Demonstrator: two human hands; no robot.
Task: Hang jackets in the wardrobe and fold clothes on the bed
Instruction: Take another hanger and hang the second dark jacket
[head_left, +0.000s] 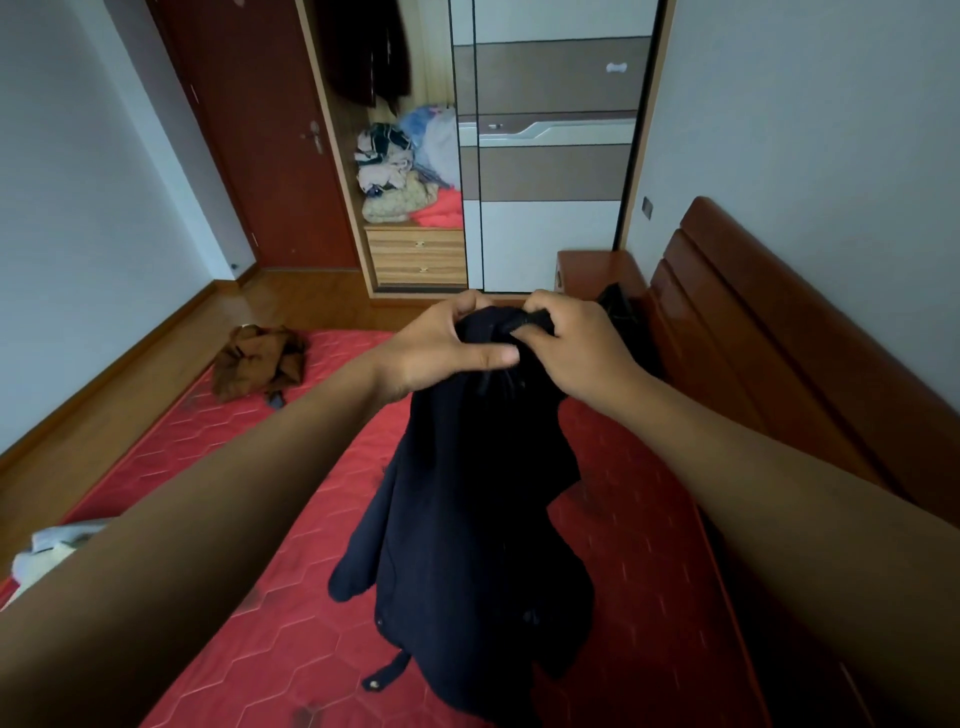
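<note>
A dark navy jacket (467, 519) hangs in front of me above the red mattress (234, 649). My left hand (447, 348) grips its top edge from the left, thumb across the cloth. My right hand (576, 348) pinches the collar beside it. The two hands almost touch. The jacket's lower part reaches down to the mattress. A brown jacket (257, 361) lies crumpled at the far left corner of the bed. The wardrobe (415, 249) stands open beyond the bed, with a dark garment (369, 52) hanging at its top.
A pile of mixed clothes (405, 166) fills the wardrobe shelf above two wooden drawers. The wooden headboard (779, 338) runs along the right. A nightstand (597, 267) stands at the bed's far right. A red-brown door (260, 130) is at the left. Light cloth (47, 551) lies at the bed's left edge.
</note>
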